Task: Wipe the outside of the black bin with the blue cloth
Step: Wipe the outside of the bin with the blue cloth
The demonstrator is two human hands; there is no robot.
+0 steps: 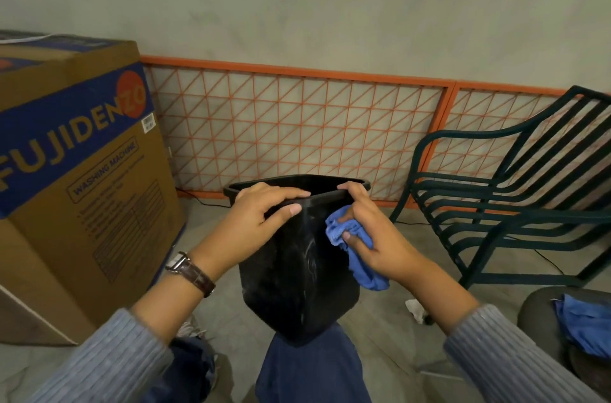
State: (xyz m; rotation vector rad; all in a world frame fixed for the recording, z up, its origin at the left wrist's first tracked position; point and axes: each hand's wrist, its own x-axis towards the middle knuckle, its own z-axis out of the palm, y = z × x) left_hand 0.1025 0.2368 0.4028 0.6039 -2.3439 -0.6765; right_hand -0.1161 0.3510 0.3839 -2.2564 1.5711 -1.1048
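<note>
Two hands at work: the left hand (261,217) curls its fingers over the rim of the square black plastic bin (297,277), propped on a knee (310,366), while the right hand (373,237) pinches the bunched blue cloth (337,230) against its upper right wall, mid-wipe, a firm downward stroke likely next.

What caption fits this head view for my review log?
Left hand grips the black bin by its rim while right hand holds blue cloth against its side.

Grey-blue ribbed knit sleeves (109,366) on both arms, a brown leather-strapped silver wristwatch (190,272) on the left wrist, navy trousers (310,369) below.
</note>
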